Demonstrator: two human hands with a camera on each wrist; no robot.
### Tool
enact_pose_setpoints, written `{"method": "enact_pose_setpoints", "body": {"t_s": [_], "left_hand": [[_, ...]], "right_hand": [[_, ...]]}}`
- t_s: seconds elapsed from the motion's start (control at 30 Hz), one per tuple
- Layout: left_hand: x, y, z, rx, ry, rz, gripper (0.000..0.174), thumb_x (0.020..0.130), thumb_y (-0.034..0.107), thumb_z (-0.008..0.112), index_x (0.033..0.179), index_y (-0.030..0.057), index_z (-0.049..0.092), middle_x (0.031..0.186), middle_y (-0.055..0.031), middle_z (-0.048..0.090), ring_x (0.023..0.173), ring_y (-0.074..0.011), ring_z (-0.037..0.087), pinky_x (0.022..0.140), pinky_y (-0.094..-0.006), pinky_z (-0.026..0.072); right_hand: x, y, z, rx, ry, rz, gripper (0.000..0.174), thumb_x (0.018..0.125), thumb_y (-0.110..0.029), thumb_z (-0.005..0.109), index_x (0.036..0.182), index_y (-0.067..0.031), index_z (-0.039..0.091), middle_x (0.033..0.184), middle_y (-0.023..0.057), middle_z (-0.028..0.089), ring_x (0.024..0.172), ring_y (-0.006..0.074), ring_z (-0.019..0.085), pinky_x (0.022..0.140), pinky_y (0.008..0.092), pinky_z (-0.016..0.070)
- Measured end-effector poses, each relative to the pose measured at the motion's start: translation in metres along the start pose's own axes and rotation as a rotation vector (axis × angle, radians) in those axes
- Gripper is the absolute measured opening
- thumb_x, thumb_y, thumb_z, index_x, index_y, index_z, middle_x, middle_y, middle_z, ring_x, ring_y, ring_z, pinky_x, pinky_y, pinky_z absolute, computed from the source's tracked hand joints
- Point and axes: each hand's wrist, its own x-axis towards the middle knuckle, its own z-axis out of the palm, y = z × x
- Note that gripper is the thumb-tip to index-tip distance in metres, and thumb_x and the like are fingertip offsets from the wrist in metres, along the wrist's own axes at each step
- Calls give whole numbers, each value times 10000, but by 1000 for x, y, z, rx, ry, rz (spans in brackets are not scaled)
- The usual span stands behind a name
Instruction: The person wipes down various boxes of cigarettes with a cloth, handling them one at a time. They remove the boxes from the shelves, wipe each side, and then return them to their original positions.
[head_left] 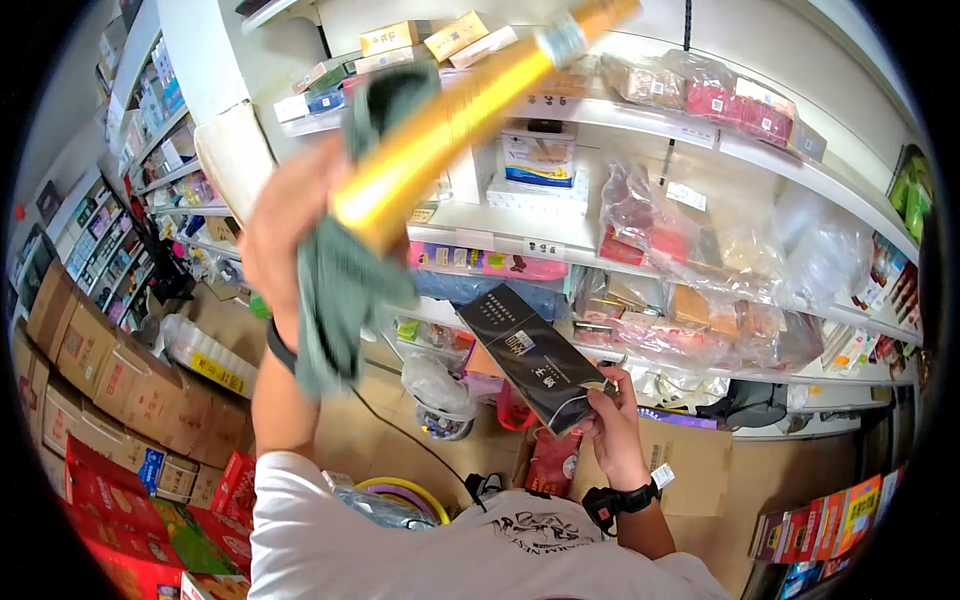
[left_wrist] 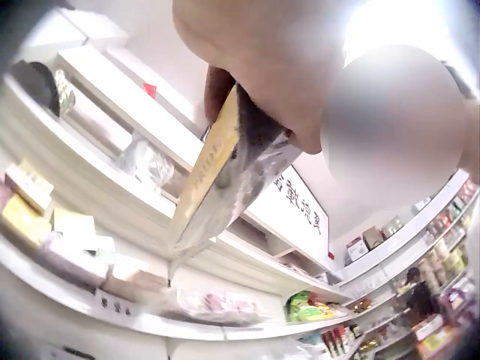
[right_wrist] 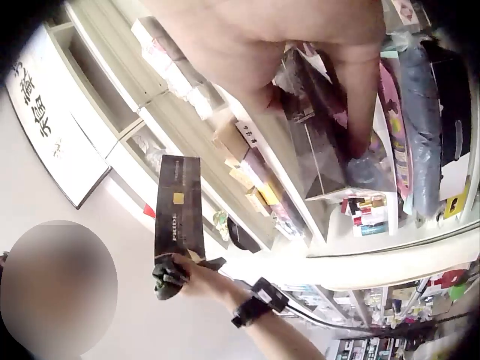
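Raised at the left of the head view, my left hand (head_left: 285,225) grips a long box (head_left: 450,125) together with a grey-green cloth (head_left: 340,310). One side of this box shines gold; in the right wrist view its face is dark, with "PRIDE" lettering. The cloth hangs below the box, draped around the hand. Lower down, my right hand (head_left: 612,425) pinches the near end of a flat black box (head_left: 530,355) with light lettering, thumb on top. That box is tilted, its far end pointing up and left toward the shelves.
White shelves (head_left: 700,130) in front carry small boxes and plastic-wrapped packs (head_left: 690,230). Cardboard cartons (head_left: 130,370) are stacked at the left, above red packages (head_left: 130,520). A waste bin (head_left: 440,420) stands on the floor, and a cable (head_left: 415,440) hangs near the body.
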Motion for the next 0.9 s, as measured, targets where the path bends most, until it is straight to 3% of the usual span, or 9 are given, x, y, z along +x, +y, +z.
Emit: {"method": "enact_pose_setpoints", "body": {"t_s": [0.03, 0.1, 0.23, 0.27, 0.37, 0.53, 0.7, 0.73, 0.9], "left_hand": [[49, -5, 26, 164, 249, 153, 469, 700, 102, 825, 1119, 19, 631, 1069, -204, 693, 971, -320, 685, 841, -364, 540], [67, -25, 44, 167, 265, 168, 475, 690, 67, 807, 1127, 9, 630, 1081, -194, 692, 970, -312, 688, 857, -335, 533], [132, -53, 111, 241, 99, 390, 444, 726, 39, 711, 1160, 99, 636, 1124, -99, 683, 992, -270, 676, 819, -325, 556], [136, -48, 122, 155, -51, 279, 364, 820, 54, 583, 1181, 47, 632, 1102, -165, 679, 935, -323, 655, 906, -392, 508], [146, -73, 176, 283, 6, 398, 427, 726, 66, 702, 1139, 152, 633, 1138, -32, 673, 1000, -264, 665, 786, -349, 565], [160, -90, 222, 310, -316, 77, 385, 756, 66, 675, 1127, 151, 624, 1149, -23, 663, 1001, -289, 650, 812, -393, 545], [184, -131, 242, 40, -492, 148, 402, 790, 88, 657, 1190, 89, 618, 1114, -175, 664, 999, -368, 631, 885, -410, 506], [189, -144, 245, -216, -751, -89, 401, 776, 59, 647, 1176, 60, 618, 1093, -178, 675, 994, -338, 645, 890, -363, 501], [160, -75, 207, -223, -595, -195, 298, 746, 55, 641, 1043, 40, 666, 883, -180, 689, 878, -314, 650, 814, -365, 497]], "right_hand": [[-3, 1, -6, 2, 17, -11, 286, 939, 9, 475, 1207, -74, 421, 1016, 144, 641, 726, 204, 688, 593, 345, 617], [-1, 5, -15, -3, -17, -20, 312, 933, 10, 487, 1223, -76, 412, 985, 148, 648, 730, 208, 690, 599, 355, 619], [-13, -2, -17, -5, 50, -54, 317, 931, 5, 493, 1227, -77, 412, 958, 141, 651, 750, 209, 691, 591, 361, 619], [-16, -4, -17, 14, 53, -53, 311, 933, 3, 510, 1220, -84, 429, 1004, 125, 639, 807, 184, 679, 630, 325, 609], [-23, -11, -19, 15, 99, -71, 309, 931, -4, 520, 1217, -90, 437, 1009, 109, 638, 817, 165, 670, 639, 288, 593], [-29, -19, -28, 31, 150, -128, 293, 940, -15, 533, 1208, -73, 430, 1071, 125, 608, 858, 184, 667, 639, 300, 603], [-25, -29, -32, -28, 223, -185, 284, 944, -37, 532, 1202, -89, 426, 1065, 109, 602, 847, 170, 649, 580, 290, 580], [-29, -27, -29, -17, 260, -193, 281, 945, -41, 532, 1200, -93, 427, 1063, 104, 603, 841, 166, 647, 574, 283, 574], [-36, -37, -28, 15, 254, -250, 363, 935, -28, 548, 1275, -79, 433, 1024, 83, 619, 840, 147, 644, 631, 281, 577]]}}
